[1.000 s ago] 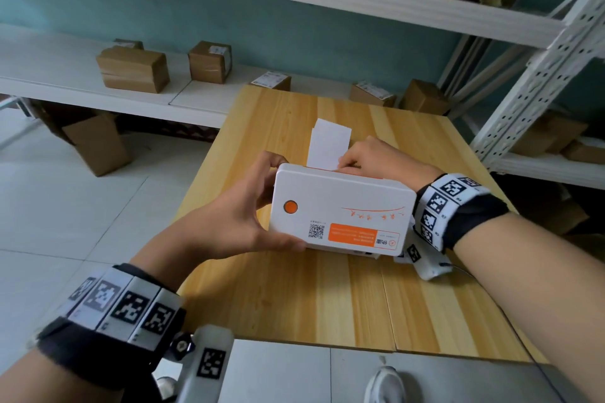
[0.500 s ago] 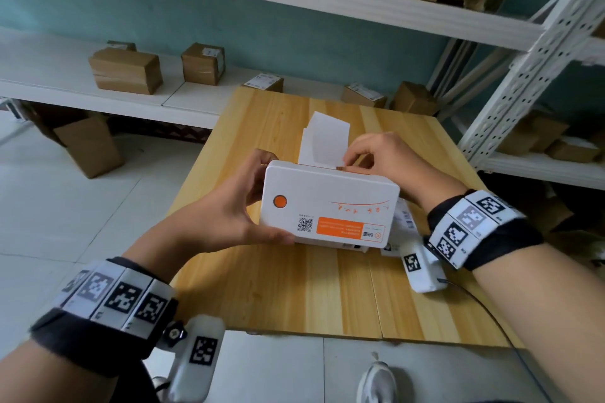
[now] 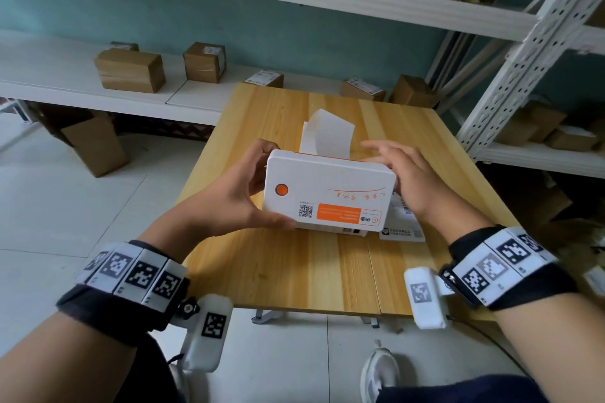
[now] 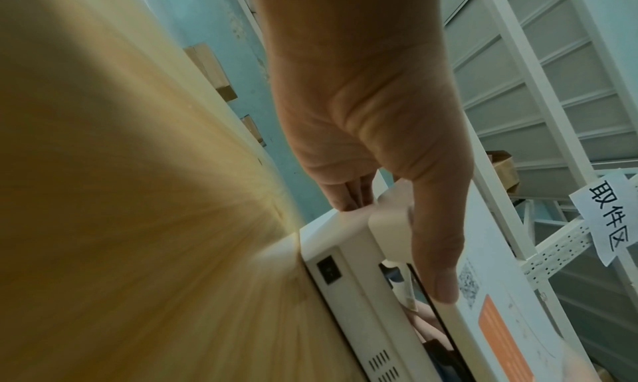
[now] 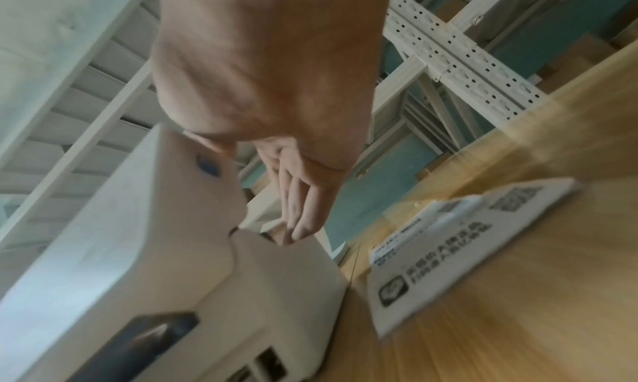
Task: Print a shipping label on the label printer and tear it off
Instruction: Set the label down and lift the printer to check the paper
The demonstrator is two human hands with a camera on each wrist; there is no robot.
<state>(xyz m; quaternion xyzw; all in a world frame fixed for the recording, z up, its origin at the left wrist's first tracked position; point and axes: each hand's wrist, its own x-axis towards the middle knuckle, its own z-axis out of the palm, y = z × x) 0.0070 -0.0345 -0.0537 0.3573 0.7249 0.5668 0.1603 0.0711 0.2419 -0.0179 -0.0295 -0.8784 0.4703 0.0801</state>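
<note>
A white label printer (image 3: pixel 327 196) with a round orange button sits on the wooden table (image 3: pixel 294 275). A blank white label (image 3: pixel 327 136) sticks up out of its top slot at the far side. My left hand (image 3: pixel 235 199) grips the printer's left end, thumb along the front edge and fingers behind. The left wrist view shows my left hand (image 4: pixel 372 131) with its thumb on the lid of the printer (image 4: pixel 355 292), and a narrow gap under the lid. My right hand (image 3: pixel 402 173) is at the printer's right end with straight fingers and holds nothing. My right hand (image 5: pixel 300 205) and the printer (image 5: pixel 138 238) are blurred in the right wrist view.
Printed cards (image 3: pixel 401 232) lie on the table just right of the printer, seen as cards (image 5: pixel 449 251) in the right wrist view. Cardboard boxes (image 3: pixel 131 70) stand on the low white shelf behind. A white metal rack (image 3: pixel 523 59) rises at the right.
My right hand has left the base of the label and drawn back to the printer's right end, fingers now straight. The left hand keeps its grip.
</note>
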